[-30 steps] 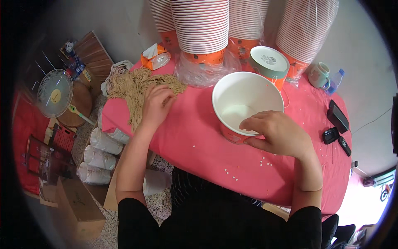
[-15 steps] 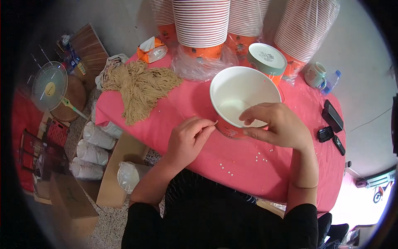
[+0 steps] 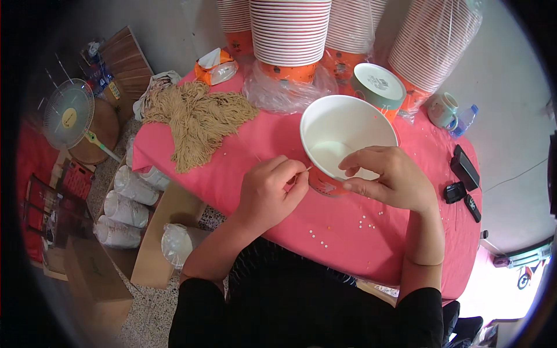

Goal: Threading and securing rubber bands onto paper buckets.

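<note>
A large white paper bucket (image 3: pixel 328 122) with an orange outer wall stands in front of me on the pink tablecloth. My left hand (image 3: pixel 272 188) is closed at the bucket's left side, thumb and forefinger pinching a short, thin, pale strand (image 3: pixel 309 169). Its tip points at the bucket wall just below the rim. Across the near rim lies my right hand (image 3: pixel 394 177), fingers bent over the opening and thumb outside, with the rim between them. Several small white discs (image 3: pixel 326 246) are scattered on the cloth near me.
A tan bundle of cords (image 3: pixel 197 119) lies at the left. Behind are tall stacks of paper buckets (image 3: pixel 290 35), plastic wrap (image 3: pixel 284 95) and an upturned lidded tub (image 3: pixel 380 84). A mug (image 3: pixel 442 110), water bottle (image 3: pixel 464 122) and black case (image 3: pixel 465 166) sit at the right.
The whole view has shifted slightly to the right. My left hand has come a little lower and turned at the bucket's side, still pinching the strand; my right hand keeps its place on the rim.
</note>
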